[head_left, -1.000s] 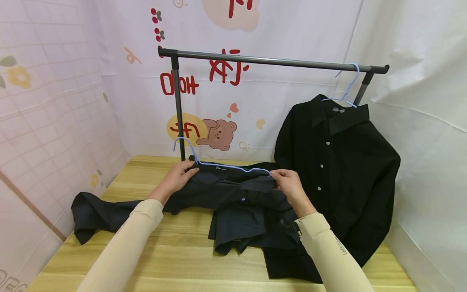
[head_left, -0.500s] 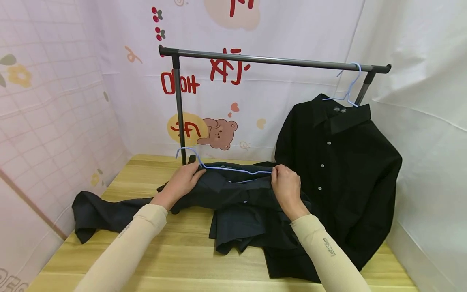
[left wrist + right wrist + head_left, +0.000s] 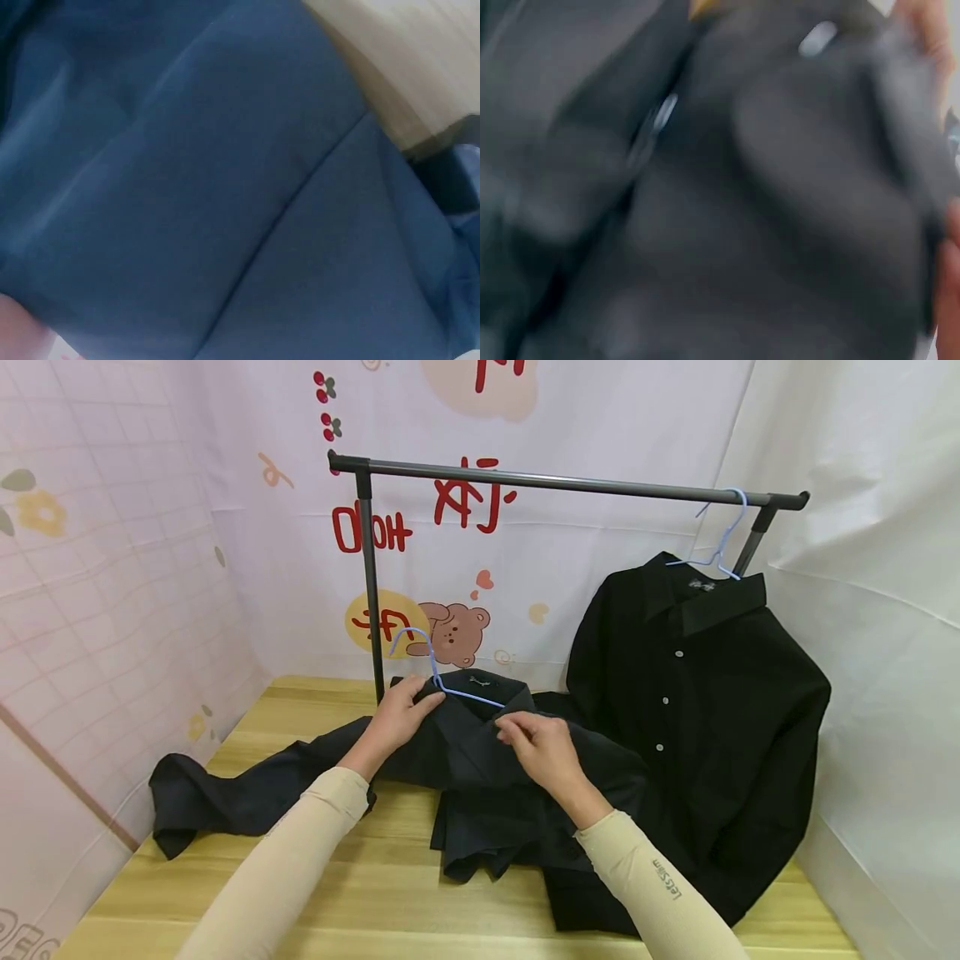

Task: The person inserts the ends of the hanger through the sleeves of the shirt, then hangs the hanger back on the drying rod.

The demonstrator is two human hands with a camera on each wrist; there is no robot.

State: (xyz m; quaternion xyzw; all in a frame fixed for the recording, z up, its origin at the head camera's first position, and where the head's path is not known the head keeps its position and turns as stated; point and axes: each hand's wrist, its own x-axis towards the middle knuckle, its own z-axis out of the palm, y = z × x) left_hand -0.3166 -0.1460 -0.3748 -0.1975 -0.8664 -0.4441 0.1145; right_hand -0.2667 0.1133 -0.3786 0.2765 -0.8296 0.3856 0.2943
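Observation:
A dark navy button shirt (image 3: 480, 756) lies across the table, its collar raised around a light blue wire hanger (image 3: 468, 697). The hanger's hook stands up above the collar. At the collar's left side, my left hand (image 3: 399, 717) grips the shirt beside the hanger's neck. My right hand (image 3: 542, 747) pinches the fabric at the right front of the collar, fingers curled. Dark cloth (image 3: 225, 165) fills the left wrist view, with a bit of the hand at the lower left. The right wrist view is blurred: fingers (image 3: 948, 285) at the right edge against the shirt.
A dark metal clothes rack (image 3: 555, 482) stands behind the shirt. On its right end a black shirt (image 3: 727, 685) hangs from another blue wire hanger (image 3: 723, 543), its lower part reaching the table. One navy sleeve (image 3: 217, 793) stretches left over the wooden table (image 3: 405, 893).
The right hand has moved left from the hanger's right end to the collar front. The hanger's right arm has gone under the cloth, and the collar and hook have shifted right and up.

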